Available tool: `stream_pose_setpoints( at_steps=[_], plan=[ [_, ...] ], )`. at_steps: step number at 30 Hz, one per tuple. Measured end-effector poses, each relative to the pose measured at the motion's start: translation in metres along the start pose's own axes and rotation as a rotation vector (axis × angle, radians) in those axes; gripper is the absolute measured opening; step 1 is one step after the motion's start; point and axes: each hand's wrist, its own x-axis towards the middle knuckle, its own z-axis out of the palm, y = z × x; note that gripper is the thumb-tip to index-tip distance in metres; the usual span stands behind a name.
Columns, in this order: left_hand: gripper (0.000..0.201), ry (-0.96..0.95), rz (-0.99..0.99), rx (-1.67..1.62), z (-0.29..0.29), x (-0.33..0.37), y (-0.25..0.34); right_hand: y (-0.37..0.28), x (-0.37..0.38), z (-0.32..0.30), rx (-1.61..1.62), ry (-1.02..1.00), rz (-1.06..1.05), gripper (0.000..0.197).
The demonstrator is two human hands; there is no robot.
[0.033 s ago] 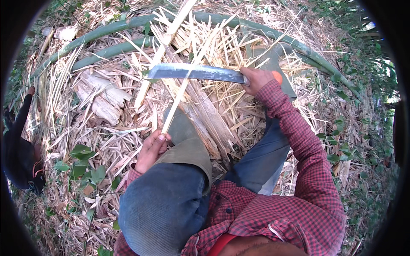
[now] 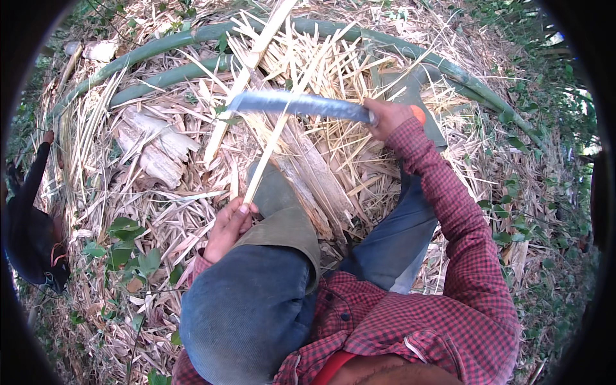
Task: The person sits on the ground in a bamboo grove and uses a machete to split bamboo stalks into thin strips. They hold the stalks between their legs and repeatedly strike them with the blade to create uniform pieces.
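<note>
Near green poles [image 2: 208, 32] and loose slivers [image 2: 317, 61], right grip [image 2: 389, 120] around machete [image 2: 308, 105], left grip [image 2: 228, 226] around pale strip [image 2: 265, 158].

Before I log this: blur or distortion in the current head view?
Head view: orange-handled steel knife in bare right hand, blade motion-blurred; pale flat wooden strip in bare left hand, sharper; long green pole bows, likely partly fisheye.
</note>
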Motion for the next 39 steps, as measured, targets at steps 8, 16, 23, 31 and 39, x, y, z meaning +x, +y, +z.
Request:
stream_pose_setpoints(
  at_steps=[8, 16, 23, 31, 39],
  plan=[
    [0.019, 0.081, 0.010, 0.083, -0.008, 0.002, 0.009, 0.037, 0.016, 0.008, 0.042, -0.042, 0.312, 0.043],
    [0.019, 0.296, 0.092, 0.213, -0.037, 0.011, -0.014, 0.037, -0.031, 0.051, 0.579, -0.055, 0.307, 0.050],
    [0.018, 0.208, 0.046, 0.035, -0.018, 0.012, -0.001, -0.052, -0.061, 0.025, 0.308, 0.101, -0.052, 0.026],
    [0.019, 0.234, 0.069, 0.078, -0.008, 0.015, -0.006, -0.072, -0.053, 0.049, 0.194, -0.018, -0.308, 0.031],
    [0.027, 0.159, 0.128, 0.095, -0.009, 0.001, -0.021, 0.039, 0.016, 0.063, 0.406, 0.208, 0.325, 0.033]
  ],
)
